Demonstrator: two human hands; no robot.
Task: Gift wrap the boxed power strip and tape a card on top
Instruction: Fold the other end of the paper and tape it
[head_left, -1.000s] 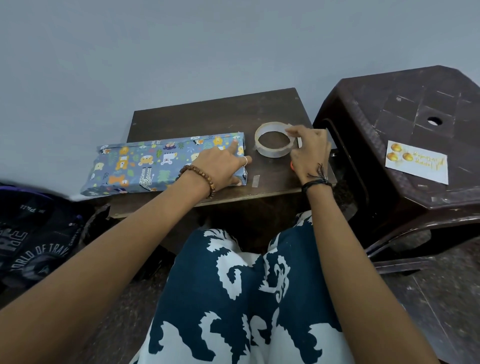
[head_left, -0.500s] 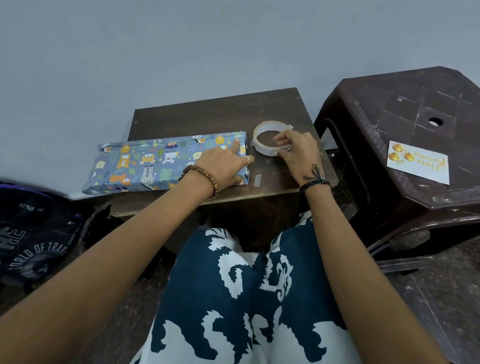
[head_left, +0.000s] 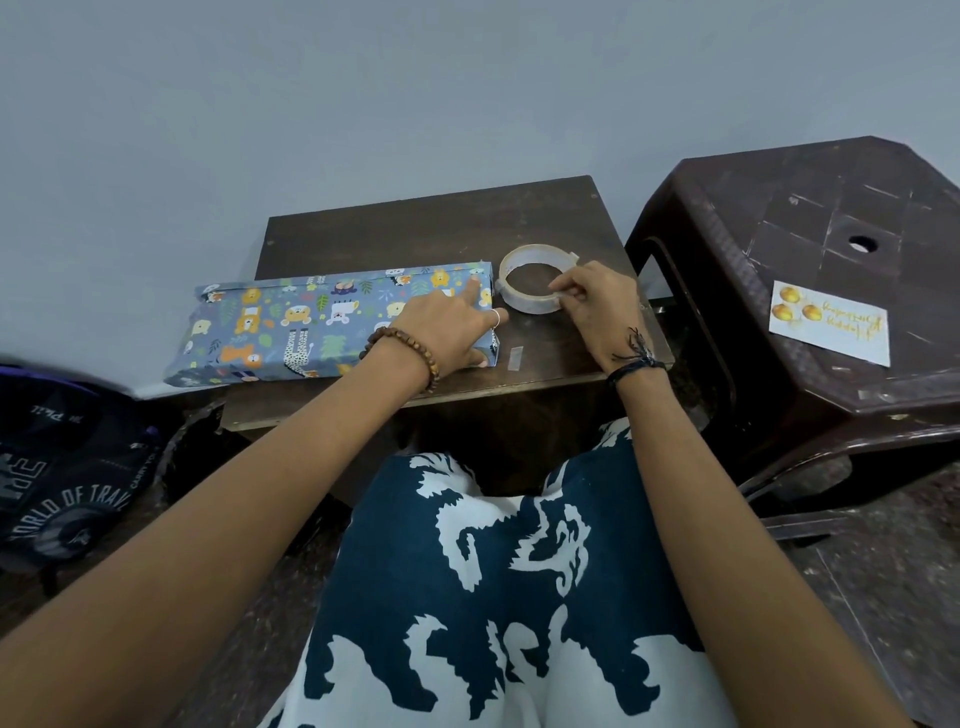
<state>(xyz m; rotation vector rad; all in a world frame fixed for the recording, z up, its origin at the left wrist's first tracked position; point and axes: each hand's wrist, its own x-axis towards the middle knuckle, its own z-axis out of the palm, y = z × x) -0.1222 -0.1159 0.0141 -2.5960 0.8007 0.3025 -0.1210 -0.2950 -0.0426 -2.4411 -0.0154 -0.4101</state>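
Table: gift, tape, perhaps strip.

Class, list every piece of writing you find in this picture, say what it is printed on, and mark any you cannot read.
"ORLD OF TRAV": white print, cut off at both ends, on the dark bag at lower left.
"CARRY YO": small white print on the same bag, cut off.
Gold handwriting on the white card with gold balloons on the brown plastic stool: too blurred to read.
Animal-print wrapped box: pictures only, no words.
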